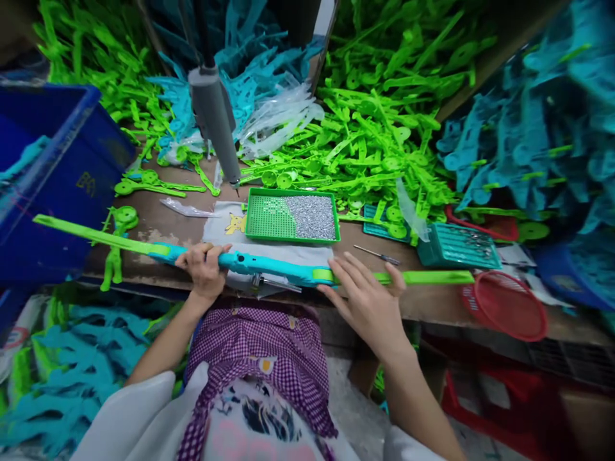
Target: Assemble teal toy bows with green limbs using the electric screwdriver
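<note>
A long plastic toy bow (269,266), teal in the middle with bright green limbs, lies across the near edge of the workbench. My left hand (204,269) is wrapped round its teal grip. My right hand (368,298) rests on the right end of the teal part, fingers stretched out over the green limb. Just behind the bow sits a green tray (266,216) half filled with small silver screws. A grey powered screwdriver (216,121) hangs above the tray's left corner.
Heaps of green parts (379,121) and teal parts (538,128) fill the back and right. A blue crate (57,173) stands at left. A small hand screwdriver (382,257), a teal tray (456,246) and a red basket (504,304) lie at right.
</note>
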Action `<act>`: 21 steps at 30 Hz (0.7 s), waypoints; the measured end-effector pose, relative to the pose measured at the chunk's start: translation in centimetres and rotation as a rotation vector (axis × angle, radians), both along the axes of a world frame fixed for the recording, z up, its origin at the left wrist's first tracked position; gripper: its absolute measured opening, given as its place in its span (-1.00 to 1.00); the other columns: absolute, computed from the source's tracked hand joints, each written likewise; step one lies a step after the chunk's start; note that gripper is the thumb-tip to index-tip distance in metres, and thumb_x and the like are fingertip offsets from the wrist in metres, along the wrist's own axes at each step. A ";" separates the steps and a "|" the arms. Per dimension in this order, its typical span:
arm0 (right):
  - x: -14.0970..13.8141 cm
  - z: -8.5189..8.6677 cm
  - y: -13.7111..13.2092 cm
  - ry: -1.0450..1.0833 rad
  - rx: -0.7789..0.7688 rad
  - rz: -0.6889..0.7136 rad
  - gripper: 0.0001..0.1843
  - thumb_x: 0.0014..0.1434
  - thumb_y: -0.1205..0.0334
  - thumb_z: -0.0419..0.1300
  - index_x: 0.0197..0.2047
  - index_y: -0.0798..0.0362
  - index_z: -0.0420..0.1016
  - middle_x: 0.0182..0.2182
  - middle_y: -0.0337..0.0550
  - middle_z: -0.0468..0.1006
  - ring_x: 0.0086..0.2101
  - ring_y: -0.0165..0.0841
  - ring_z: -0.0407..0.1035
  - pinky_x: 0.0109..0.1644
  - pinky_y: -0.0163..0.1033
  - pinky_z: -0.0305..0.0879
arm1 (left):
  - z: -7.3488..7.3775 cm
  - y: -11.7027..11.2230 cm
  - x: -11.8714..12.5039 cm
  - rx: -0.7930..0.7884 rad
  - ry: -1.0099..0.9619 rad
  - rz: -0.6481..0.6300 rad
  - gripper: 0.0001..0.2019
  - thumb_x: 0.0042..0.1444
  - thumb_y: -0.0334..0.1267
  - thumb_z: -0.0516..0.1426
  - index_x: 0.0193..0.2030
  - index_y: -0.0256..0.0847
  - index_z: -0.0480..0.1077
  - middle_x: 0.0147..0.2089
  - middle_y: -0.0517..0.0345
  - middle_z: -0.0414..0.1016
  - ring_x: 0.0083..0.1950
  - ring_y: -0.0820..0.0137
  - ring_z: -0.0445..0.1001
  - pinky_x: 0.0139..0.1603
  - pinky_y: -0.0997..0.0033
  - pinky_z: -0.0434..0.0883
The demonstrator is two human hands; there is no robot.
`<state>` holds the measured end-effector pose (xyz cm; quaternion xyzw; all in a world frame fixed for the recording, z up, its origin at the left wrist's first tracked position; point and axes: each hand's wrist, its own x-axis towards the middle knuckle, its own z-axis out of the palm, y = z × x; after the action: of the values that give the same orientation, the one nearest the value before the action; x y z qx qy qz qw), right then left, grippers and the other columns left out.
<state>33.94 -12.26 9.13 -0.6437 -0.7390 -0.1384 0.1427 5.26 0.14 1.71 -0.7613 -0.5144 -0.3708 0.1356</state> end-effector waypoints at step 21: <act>0.4 -1.8 -0.3 -0.067 0.360 -0.092 -0.49 0.23 0.18 0.17 0.25 -0.02 0.32 -0.20 -0.11 0.65 -0.23 -0.23 0.48 -0.09 -0.15 0.14 | 3.1 2.0 1.8 -0.167 -0.349 0.012 -0.83 0.26 -0.10 0.09 -0.23 -0.14 0.29 -0.14 -0.08 0.36 0.07 0.19 0.29 0.12 -0.14 0.18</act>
<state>34.34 -12.54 7.29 -0.6358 -0.6765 -0.2963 0.2243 7.08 2.17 4.81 -0.6909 -0.5636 -0.4524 -0.0174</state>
